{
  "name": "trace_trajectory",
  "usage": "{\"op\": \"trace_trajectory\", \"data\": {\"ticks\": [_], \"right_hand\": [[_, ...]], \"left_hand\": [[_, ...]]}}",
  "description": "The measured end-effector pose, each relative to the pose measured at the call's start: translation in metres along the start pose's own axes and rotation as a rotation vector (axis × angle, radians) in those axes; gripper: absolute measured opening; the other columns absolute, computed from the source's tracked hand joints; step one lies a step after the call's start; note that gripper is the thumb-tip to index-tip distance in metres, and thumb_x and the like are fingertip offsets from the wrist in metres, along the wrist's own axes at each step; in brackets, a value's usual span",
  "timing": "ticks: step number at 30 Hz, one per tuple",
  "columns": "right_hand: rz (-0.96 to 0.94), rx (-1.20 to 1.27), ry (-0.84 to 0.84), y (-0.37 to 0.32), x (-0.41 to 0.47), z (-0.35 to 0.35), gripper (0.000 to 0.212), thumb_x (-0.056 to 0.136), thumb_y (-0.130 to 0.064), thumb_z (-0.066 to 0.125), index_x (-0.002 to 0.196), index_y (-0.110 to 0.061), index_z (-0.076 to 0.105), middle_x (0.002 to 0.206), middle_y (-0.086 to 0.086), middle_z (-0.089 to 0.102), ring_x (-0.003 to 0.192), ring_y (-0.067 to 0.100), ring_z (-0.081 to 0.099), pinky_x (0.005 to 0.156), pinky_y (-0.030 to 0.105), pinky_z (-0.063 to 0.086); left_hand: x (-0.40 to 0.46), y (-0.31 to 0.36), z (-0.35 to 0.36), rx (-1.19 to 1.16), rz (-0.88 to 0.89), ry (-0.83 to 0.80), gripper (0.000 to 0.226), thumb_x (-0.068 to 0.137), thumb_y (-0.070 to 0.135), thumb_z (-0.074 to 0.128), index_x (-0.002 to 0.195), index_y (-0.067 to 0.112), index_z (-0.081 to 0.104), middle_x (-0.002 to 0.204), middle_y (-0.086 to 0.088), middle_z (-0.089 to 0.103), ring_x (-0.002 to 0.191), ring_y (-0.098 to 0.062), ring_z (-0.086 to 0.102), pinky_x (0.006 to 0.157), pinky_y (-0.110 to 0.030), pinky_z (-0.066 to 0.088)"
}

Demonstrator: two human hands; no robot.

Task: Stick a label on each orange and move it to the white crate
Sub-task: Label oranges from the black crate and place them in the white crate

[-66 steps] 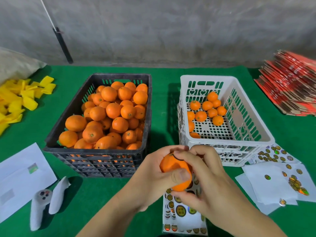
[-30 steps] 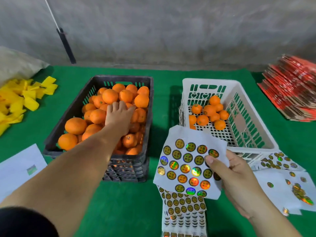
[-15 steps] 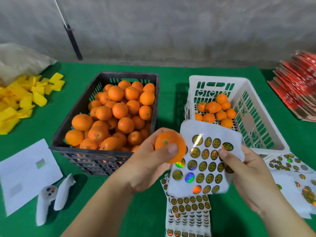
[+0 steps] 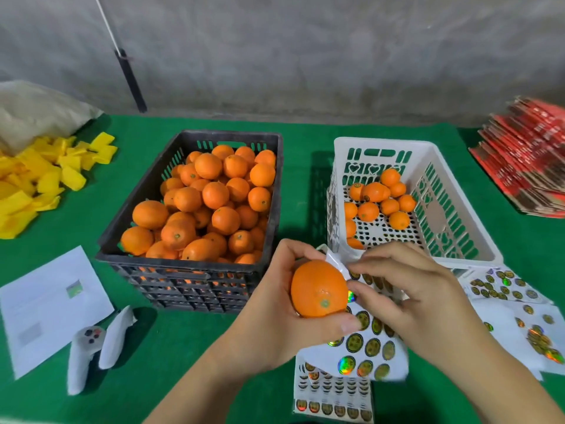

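My left hand (image 4: 272, 325) grips an orange (image 4: 318, 289) in front of the two crates. My right hand (image 4: 419, 301) holds a white sheet of round holographic labels (image 4: 367, 353) just right of the orange, its thumb and forefinger pinching at the sheet's upper edge beside the fruit. The black crate (image 4: 195, 270) at centre left is heaped with oranges. The white crate (image 4: 428, 179) at centre right holds several oranges, some showing labels.
More label sheets lie on the green cloth (image 4: 333, 399) below my hands and to the right (image 4: 504, 286). A white controller (image 4: 91, 341) and a paper sheet (image 4: 49, 301) lie at left. Yellow pieces (image 4: 39, 179) are piled far left, red cartons (image 4: 529, 157) far right.
My left hand took an orange from the black crate and carried it down to the label sheet. My right hand's fingers have come to the sheet's upper edge beside the orange.
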State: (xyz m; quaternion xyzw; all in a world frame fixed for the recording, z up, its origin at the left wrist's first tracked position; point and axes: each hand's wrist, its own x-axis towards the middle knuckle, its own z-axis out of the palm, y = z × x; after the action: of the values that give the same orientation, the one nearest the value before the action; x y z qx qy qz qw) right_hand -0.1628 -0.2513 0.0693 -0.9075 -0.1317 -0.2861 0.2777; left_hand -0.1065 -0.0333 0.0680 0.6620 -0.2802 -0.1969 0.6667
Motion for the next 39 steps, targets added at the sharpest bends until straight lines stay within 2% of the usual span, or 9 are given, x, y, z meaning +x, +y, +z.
{"op": "trace_trajectory", "data": {"ticks": [7,10,13,16,20,25,29,35,39], "right_hand": [[0.073,0.108,-0.053,-0.005,-0.006,-0.006,0.008,0.092,-0.005,0.076,0.087,-0.008,0.081,0.084,-0.001,0.07,0.075,0.016,0.067,0.066,0.036,0.052],[0.217,0.183,0.113,-0.011,-0.005,-0.013,0.017,0.094,-0.004,0.074,0.081,-0.015,0.075,0.079,0.001,0.068,0.075,0.013,0.062,0.068,0.029,0.048],[0.095,0.038,0.278,-0.03,-0.003,-0.018,0.01,0.098,-0.015,0.068,0.1,-0.022,0.075,0.088,-0.01,0.069,0.078,0.003,0.061,0.071,0.015,0.046],[-0.117,-0.044,0.088,-0.042,-0.009,-0.009,0.018,0.103,-0.019,0.066,0.114,-0.012,0.078,0.103,-0.002,0.067,0.092,0.014,0.063,0.079,0.027,0.051],[-0.113,-0.024,-0.108,-0.041,-0.014,-0.01,0.034,0.103,-0.032,0.065,0.129,-0.013,0.074,0.11,-0.001,0.058,0.099,0.019,0.058,0.077,0.036,0.052],[-0.081,-0.109,-0.268,-0.042,-0.018,-0.019,0.048,0.1,-0.038,0.062,0.145,-0.022,0.063,0.122,-0.003,0.052,0.099,0.017,0.057,0.068,0.039,0.055],[0.113,-0.04,-0.335,-0.051,-0.014,-0.018,0.041,0.098,-0.054,0.056,0.137,-0.043,0.053,0.13,-0.014,0.045,0.077,0.019,0.064,0.058,0.042,0.056],[0.132,0.041,-0.242,-0.05,-0.008,-0.018,0.038,0.097,-0.061,0.058,0.129,-0.04,0.062,0.127,-0.011,0.051,0.094,0.015,0.066,0.063,0.04,0.059],[-0.065,-0.046,-0.214,-0.033,0.001,-0.019,0.048,0.104,-0.052,0.058,0.141,-0.022,0.067,0.128,0.001,0.054,0.083,0.017,0.061,0.06,0.038,0.056]], "left_hand": [[-0.008,0.001,0.004,0.078,0.009,-0.041,0.077,0.075,0.035,0.094,0.131,0.03,0.041,0.119,0.014,0.06,0.095,-0.017,0.071,0.071,-0.024,0.057],[-0.01,0.001,0.006,0.112,0.012,-0.034,0.08,0.074,0.037,0.094,0.132,0.033,0.039,0.119,0.014,0.06,0.095,-0.019,0.072,0.071,-0.024,0.057],[-0.011,0.004,0.007,0.252,0.013,-0.041,0.085,0.073,0.046,0.093,0.134,0.039,0.035,0.121,0.025,0.057,0.101,-0.01,0.07,0.075,-0.019,0.057],[-0.008,0.007,0.012,0.325,0.032,-0.059,0.076,0.076,0.044,0.091,0.133,0.046,0.041,0.12,0.022,0.062,0.1,-0.002,0.068,0.077,-0.01,0.051],[-0.005,0.005,0.012,0.326,0.019,-0.074,0.054,0.078,0.026,0.083,0.121,0.042,0.055,0.105,0.012,0.069,0.088,-0.004,0.067,0.072,-0.016,0.052],[-0.002,-0.002,0.01,0.27,-0.054,-0.087,0.063,0.076,0.012,0.082,0.128,0.038,0.059,0.116,0.009,0.07,0.102,-0.014,0.07,0.084,-0.037,0.059],[0.004,-0.004,0.015,0.264,-0.079,-0.096,0.078,0.08,0.01,0.082,0.146,0.036,0.05,0.139,0.012,0.059,0.127,-0.01,0.06,0.105,-0.042,0.052],[0.008,-0.001,0.011,0.007,-0.149,-0.248,0.085,0.087,-0.008,0.074,0.155,0.031,0.04,0.148,-0.001,0.053,0.133,-0.02,0.058,0.113,-0.05,0.048],[0.019,0.012,0.012,-0.532,-0.25,-0.443,0.083,0.084,0.002,0.062,0.158,0.001,0.025,0.127,-0.017,0.057,0.117,-0.037,0.056,0.108,-0.053,0.04]]}}
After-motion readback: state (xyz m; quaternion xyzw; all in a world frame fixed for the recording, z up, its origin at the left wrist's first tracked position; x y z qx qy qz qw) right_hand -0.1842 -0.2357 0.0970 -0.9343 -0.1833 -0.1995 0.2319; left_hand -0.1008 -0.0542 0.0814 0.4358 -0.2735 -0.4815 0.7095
